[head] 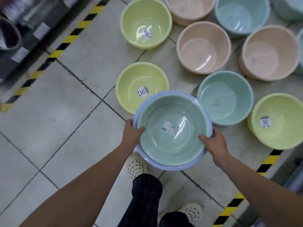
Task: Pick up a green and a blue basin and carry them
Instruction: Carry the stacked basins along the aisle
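A pale green basin (165,145) sits nested inside a light blue basin (152,163), and both are held up above the floor in front of me. My left hand (132,133) grips the left rims of the stacked pair, thumb over the green rim. On the opposite side, my right hand (213,142) grips the right rims, thumb inside. A small white label lies in the bottom of the green basin.
Several more basins stand on the tiled floor (65,128) ahead: yellow-green (131,86), teal (229,89), pink (203,46). Yellow-black hazard tape (65,43) runs along the left, and tape (232,205) also runs at lower right. My feet in cream clogs (136,164) are below the basins.
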### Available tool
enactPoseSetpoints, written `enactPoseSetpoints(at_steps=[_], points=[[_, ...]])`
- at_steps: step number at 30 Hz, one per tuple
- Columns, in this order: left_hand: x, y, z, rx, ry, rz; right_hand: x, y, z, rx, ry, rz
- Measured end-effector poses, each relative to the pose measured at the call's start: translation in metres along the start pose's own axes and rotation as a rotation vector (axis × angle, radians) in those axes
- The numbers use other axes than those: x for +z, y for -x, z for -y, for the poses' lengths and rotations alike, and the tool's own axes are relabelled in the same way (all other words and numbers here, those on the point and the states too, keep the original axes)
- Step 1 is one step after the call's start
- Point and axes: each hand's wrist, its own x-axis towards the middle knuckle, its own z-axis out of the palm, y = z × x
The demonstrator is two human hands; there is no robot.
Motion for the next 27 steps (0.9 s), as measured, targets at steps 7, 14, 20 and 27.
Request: enactPoseSetpoints(at_steps=[7,14,20,27], points=[[-0.074,0.013,-0.066,0.005,0.047,-0.002,0.018,0.042,0.109,-0.049,0.010,0.069],[-0.104,-0.011,-0.120,0.048,0.037,-0.089,0.048,0.026,0.184,-0.037,0.060,0.112],[-0.110,-0.044,-0.145,0.003,0.039,-0.148,0.068,-0.006,0.225,-0.001,0.034,0.194],[-0.100,-0.090,-0.150,-0.095,0.016,-0.191,0.096,-0.063,0.242,0.023,0.102,0.251]])
